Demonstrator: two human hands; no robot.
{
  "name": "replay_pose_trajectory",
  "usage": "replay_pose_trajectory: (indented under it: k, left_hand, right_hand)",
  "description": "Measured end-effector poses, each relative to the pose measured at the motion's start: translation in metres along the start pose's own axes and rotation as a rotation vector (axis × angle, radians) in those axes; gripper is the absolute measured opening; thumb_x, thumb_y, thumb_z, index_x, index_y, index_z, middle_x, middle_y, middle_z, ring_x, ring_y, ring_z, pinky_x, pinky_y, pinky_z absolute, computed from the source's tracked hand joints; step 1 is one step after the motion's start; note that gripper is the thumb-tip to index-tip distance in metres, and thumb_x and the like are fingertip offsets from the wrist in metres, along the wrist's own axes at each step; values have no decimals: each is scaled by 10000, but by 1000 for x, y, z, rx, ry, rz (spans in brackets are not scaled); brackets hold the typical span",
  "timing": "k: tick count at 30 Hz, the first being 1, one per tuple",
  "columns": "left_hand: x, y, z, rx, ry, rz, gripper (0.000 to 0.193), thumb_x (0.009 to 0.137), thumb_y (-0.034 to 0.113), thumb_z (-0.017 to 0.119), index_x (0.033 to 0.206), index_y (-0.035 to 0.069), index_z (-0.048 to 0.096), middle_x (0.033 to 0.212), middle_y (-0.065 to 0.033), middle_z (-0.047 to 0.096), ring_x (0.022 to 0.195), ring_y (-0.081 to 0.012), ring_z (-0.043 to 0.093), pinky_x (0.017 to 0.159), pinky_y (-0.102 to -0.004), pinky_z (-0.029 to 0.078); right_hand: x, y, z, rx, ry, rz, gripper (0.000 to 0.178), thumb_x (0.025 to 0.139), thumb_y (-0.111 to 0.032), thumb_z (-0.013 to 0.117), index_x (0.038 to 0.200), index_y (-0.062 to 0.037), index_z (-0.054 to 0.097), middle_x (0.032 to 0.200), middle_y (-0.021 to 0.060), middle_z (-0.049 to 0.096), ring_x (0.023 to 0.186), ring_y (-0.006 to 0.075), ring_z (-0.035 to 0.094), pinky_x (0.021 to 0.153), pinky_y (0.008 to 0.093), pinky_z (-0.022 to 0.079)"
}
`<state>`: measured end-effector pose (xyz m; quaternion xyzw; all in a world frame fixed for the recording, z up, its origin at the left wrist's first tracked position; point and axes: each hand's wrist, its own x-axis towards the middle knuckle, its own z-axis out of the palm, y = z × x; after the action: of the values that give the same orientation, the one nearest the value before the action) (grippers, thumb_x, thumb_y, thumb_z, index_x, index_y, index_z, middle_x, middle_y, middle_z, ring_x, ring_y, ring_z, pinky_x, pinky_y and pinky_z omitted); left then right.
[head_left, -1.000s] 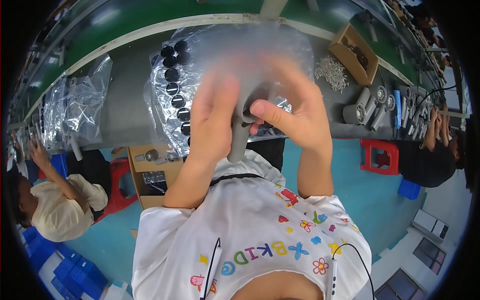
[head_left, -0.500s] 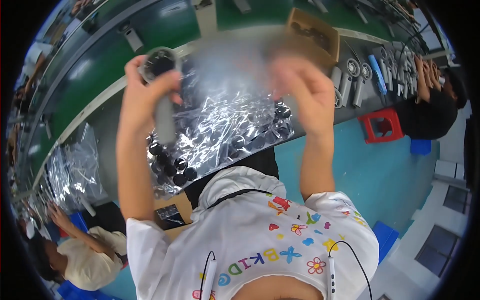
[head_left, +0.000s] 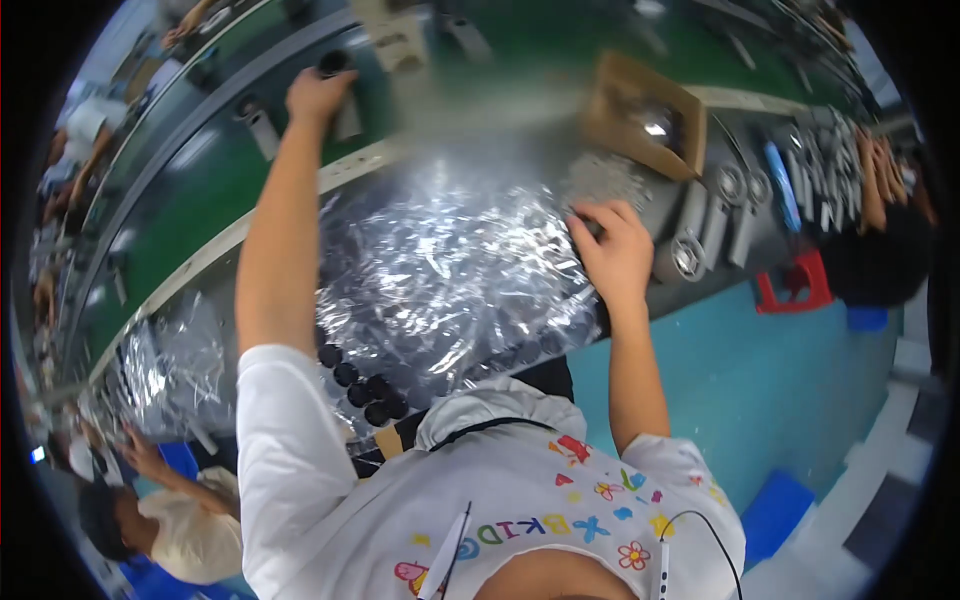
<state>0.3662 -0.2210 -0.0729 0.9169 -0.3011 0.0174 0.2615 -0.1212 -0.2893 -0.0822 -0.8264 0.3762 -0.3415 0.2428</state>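
My left hand (head_left: pixel 318 97) reaches far forward over the green conveyor belt, closed round the dark round head of a grey handheld fan body (head_left: pixel 347 122). The fan's handle points back toward me. My right hand (head_left: pixel 615 252) is at the right edge of the crinkled clear plastic sheet (head_left: pixel 450 270), fingers curled together. Whatever lies between those fingertips, if anything, is too small to make out. Just beyond them is a pile of small pale parts (head_left: pixel 605 180). Several round black caps (head_left: pixel 377 388) lie by the sheet's near left corner.
An open cardboard box (head_left: pixel 650 120) with dark, shiny contents stands beyond the pale pile. Grey fan bodies (head_left: pixel 715 215) line the bench to the right, near a blue strip (head_left: pixel 783 185). Co-workers sit on both sides; a red stool (head_left: pixel 795 283) is at the right.
My left hand has carried the fan body forward from above the sheet to the belt. My right hand has come down from mid-air to the sheet's right edge. The view has shifted slightly.
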Motion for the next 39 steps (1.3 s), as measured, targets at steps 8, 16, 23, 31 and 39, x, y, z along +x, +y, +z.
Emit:
replay_pose_trajectory:
  k: [8,16,23,31,39]
  left_hand:
    - [2,-28,-27,-51,324,-72,853,747,672,722,1238,-21,644,1180,-225,703,1143,-403,650,986,-433,504]
    - [-49,-136,-84,266,370,-421,653,774,521,754,1128,-22,675,963,-226,695,1061,-396,677,909,-472,542]
    - [-135,-89,-166,-963,166,-343,357,895,320,740,1061,26,623,826,-30,584,655,-124,585,536,-266,494]
    - [-316,-16,-209,-1443,-229,-148,482,947,143,663,1336,-1,418,1000,-184,648,495,-159,553,413,-290,458]
    - [-404,52,-155,-1523,-279,-333,698,965,71,632,1518,60,207,1076,-216,660,565,-171,590,474,-310,493]
  right_hand:
    - [3,-10,-1,35,-85,-24,84,863,-123,758,933,-80,737,858,32,638,617,160,558,595,283,451]
    - [-1,8,-1,237,-121,3,94,952,-121,691,966,-48,634,892,10,639,662,98,572,580,250,454]
    - [-10,5,-34,762,-141,348,107,939,-12,677,1037,-8,634,988,56,670,765,111,634,617,249,527]
    - [-9,-42,-36,897,-106,181,136,891,61,693,1024,38,682,997,81,673,846,172,685,753,299,587]
    - [-14,-128,-19,1136,-360,0,148,844,120,698,976,55,707,966,163,732,873,239,717,804,341,590]
